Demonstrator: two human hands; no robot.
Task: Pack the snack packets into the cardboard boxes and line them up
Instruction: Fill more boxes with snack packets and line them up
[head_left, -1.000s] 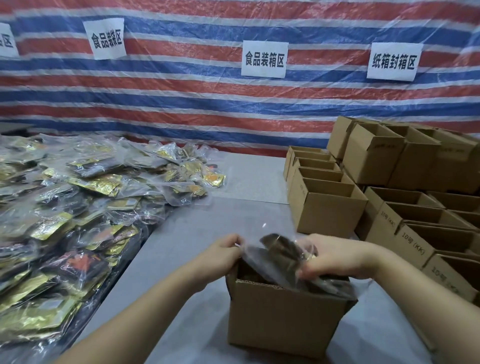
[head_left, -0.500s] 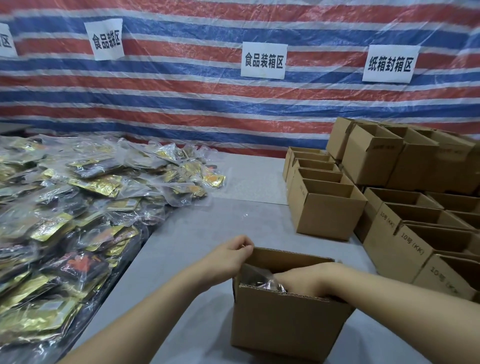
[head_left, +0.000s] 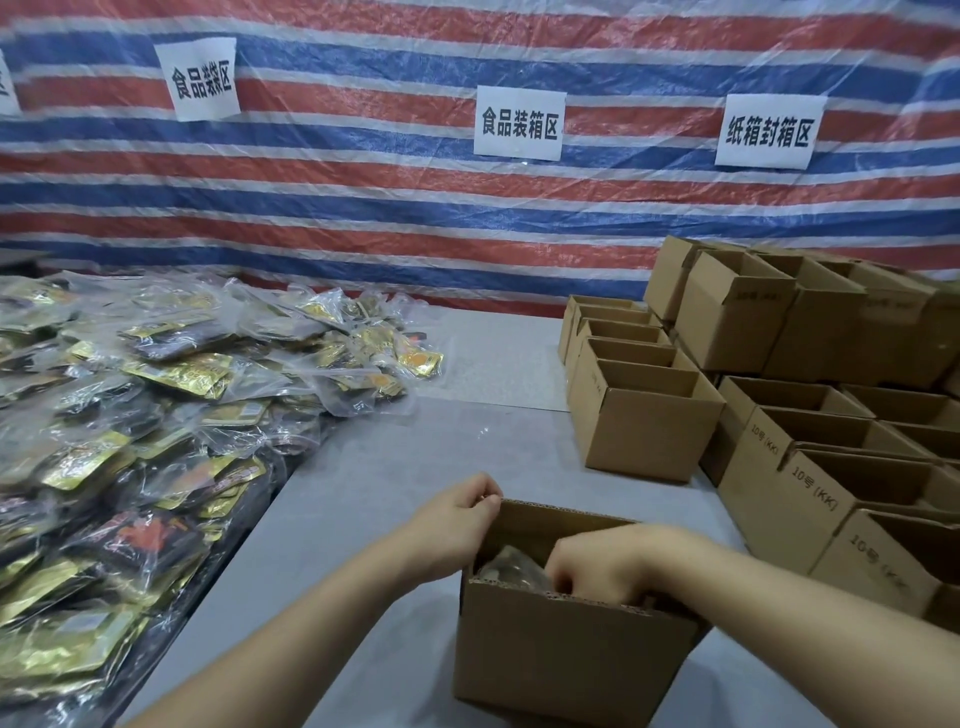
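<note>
Cardboard box (head_left: 566, 660) at 6 o'clock on the grey tabletop (head_left: 395, 467), top open. Left hand (head_left: 457, 519) curls its fingers over the box's far-left rim, steadying it. Right hand (head_left: 608, 566) reaches down inside the box, fingers curled on a clear-wrapped snack packet (head_left: 511, 569), which sits low in the box's left half; how firmly it is pinched is hard to tell. Step in hand, as I judge it: seating the packet in the box. Next move likely calls for letting go, lifting the right hand clear without dragging the wrapper up, then sliding the box toward the row of open boxes (head_left: 639, 410) at 2 o'clock and squaring it with them. Loose packet pile (head_left: 156, 415) spreads from 9 to 11 o'clock, glossy gold and dark wrappers, slippery by the look. More open cartons (head_left: 810, 332) stacked at 3 o'clock. Backdrop is a red, white and blue striped tarp (head_left: 363, 208) carrying white paper signs (head_left: 519, 123).
</note>
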